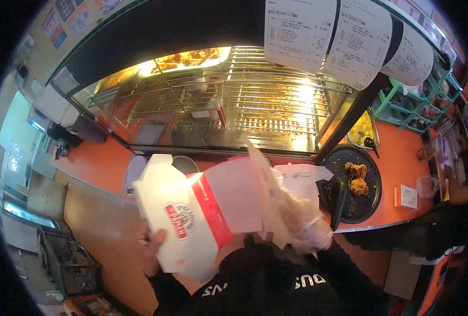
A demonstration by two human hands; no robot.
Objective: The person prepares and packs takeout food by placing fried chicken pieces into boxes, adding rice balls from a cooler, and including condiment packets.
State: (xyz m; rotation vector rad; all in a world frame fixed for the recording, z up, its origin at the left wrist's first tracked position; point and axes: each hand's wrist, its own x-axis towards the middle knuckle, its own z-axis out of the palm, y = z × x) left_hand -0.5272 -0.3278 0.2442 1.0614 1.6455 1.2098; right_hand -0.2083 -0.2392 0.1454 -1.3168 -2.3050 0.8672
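Observation:
My left hand (151,244) grips the lower left edge of a white and red cardboard food box (174,213), thumb on its printed outer face. The box is held tilted, its flaps spread. My right hand (303,223), in a clear plastic glove, is by the box's right side, holding a thin, pale paper sheet (263,177) that stands up blurred. The right fingers are partly hidden by glove and paper. Right of this hand, a round black board (370,207) bears fried chicken pieces (357,179) and crumbs. A dark, long object (338,201) lies across its near left edge.
A glass-fronted warming cabinet (202,102) with wire racks (273,91) stands ahead, fried food (190,59) inside at the back. Printed slips (297,35) hang from its top. On the orange counter (400,150) are a metal tray (362,128) of yellow food, a small box (406,196) and green baskets (412,102).

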